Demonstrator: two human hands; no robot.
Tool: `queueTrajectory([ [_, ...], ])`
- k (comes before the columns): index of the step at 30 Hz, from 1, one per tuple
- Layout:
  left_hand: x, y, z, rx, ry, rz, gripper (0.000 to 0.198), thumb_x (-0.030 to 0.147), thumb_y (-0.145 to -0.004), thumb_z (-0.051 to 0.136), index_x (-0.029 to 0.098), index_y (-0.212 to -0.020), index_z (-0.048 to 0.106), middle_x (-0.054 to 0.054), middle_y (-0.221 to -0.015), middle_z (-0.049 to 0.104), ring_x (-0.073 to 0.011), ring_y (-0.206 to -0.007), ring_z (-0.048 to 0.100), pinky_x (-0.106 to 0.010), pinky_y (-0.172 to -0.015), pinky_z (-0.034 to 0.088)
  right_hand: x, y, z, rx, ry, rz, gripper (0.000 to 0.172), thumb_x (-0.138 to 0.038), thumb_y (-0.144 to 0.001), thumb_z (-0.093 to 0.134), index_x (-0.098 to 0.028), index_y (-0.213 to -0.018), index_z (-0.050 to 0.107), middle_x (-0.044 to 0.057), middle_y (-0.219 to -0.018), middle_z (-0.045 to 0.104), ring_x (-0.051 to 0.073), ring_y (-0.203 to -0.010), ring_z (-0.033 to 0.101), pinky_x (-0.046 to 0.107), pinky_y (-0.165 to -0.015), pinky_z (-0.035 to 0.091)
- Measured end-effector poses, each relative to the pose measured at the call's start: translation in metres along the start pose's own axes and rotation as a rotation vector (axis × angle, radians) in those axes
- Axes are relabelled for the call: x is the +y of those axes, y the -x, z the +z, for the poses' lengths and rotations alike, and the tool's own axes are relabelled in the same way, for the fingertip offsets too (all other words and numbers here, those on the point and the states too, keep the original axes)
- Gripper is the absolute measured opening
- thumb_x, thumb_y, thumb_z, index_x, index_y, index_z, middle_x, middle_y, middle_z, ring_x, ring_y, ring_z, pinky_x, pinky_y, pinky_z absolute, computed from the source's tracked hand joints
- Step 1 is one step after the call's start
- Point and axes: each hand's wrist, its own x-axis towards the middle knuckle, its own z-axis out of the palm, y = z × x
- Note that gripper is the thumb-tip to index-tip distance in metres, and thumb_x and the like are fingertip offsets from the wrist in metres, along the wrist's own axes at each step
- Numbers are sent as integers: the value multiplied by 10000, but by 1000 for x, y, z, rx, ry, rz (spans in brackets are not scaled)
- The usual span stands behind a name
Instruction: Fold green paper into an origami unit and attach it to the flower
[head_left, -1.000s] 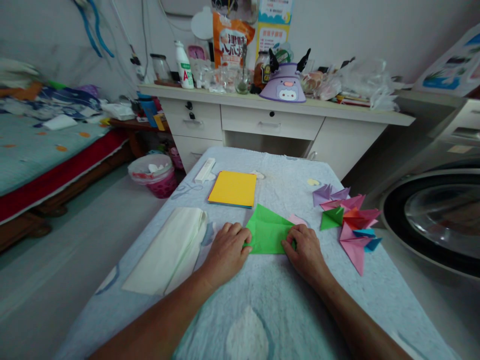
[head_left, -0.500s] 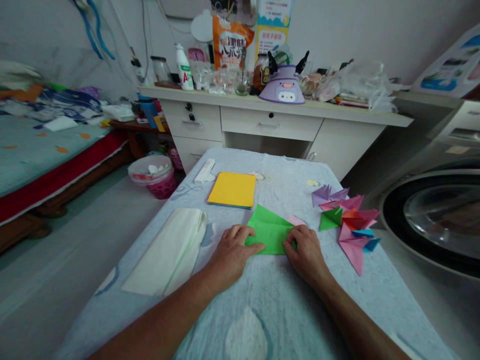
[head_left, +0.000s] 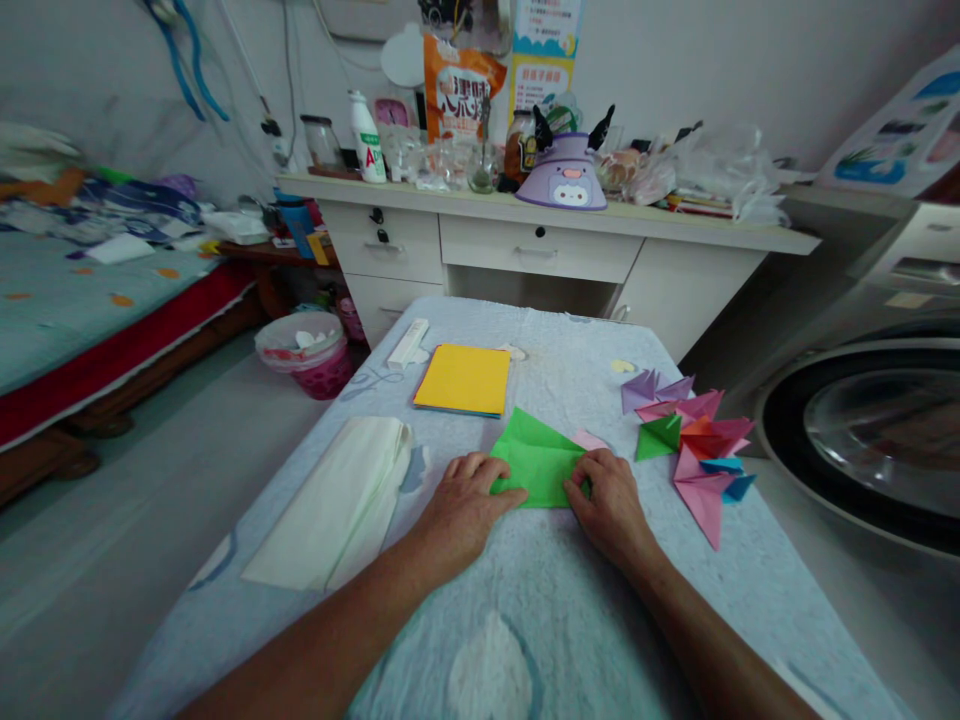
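A sheet of green origami paper (head_left: 538, 462), partly folded with one corner pointing away from me, lies on the cloth-covered table. My left hand (head_left: 469, 497) grips its left edge, thumb on top along the near side. At the right edge, my right hand (head_left: 609, 492) pinches the paper with curled fingers. Beyond the sheet lies a stack of square paper (head_left: 463, 379), yellow on top. Folded paper pieces (head_left: 697, 440) in pink, purple, green, red and blue sit in a cluster to the right of my right hand. A small pink paper bit (head_left: 590, 440) shows behind the green sheet.
A folded white cloth or paper (head_left: 337, 505) lies left of my left arm, and a narrow white box (head_left: 409, 343) near the table's far left. Behind stands a white cabinet (head_left: 540, 245) with cluttered top. A bin (head_left: 304, 350) is left, a washing machine (head_left: 862, 430) right.
Both hands keep their hold on the green paper, which looks the same. The whole view has shifted very slightly.
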Motion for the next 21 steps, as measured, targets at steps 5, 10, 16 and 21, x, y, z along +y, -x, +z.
queueTrajectory([
  [5, 0, 0, -1, 6, 9, 7, 357, 198, -909, 584, 408, -1196, 620, -18, -1172, 564, -227, -1115, 431, -392, -913, 357, 0, 0, 0, 15, -11, -7, 106, -174, -792, 580, -186, -686, 579, 71, -843, 576, 224, -830, 516, 356, -799, 376],
  [10, 2, 0, -3, 3, 6, 19, 372, 174, -905, 579, 391, -1204, 618, -26, -1163, 563, -228, -1105, 435, -394, -900, 361, 1, 0, 1, 24, -11, -11, 108, -176, -790, 588, -189, -683, 580, 65, -831, 575, 220, -821, 515, 351, -789, 373],
  [16, 2, -1, -3, -2, 2, 25, 341, 190, -922, 555, 380, -1198, 622, -29, -1154, 565, -225, -1095, 434, -394, -898, 365, 3, -1, 3, 25, 18, -15, 119, -160, -797, 569, -189, -682, 575, 60, -824, 573, 209, -814, 513, 334, -776, 370],
  [21, 3, -1, -4, -13, -2, 28, 313, 225, -936, 541, 380, -1197, 620, -27, -1151, 566, -223, -1095, 434, -392, -899, 364, -6, 1, -2, 50, 103, -14, 38, -168, -797, 596, -176, -763, 611, 75, -878, 583, 228, -840, 493, 352, -790, 366],
])
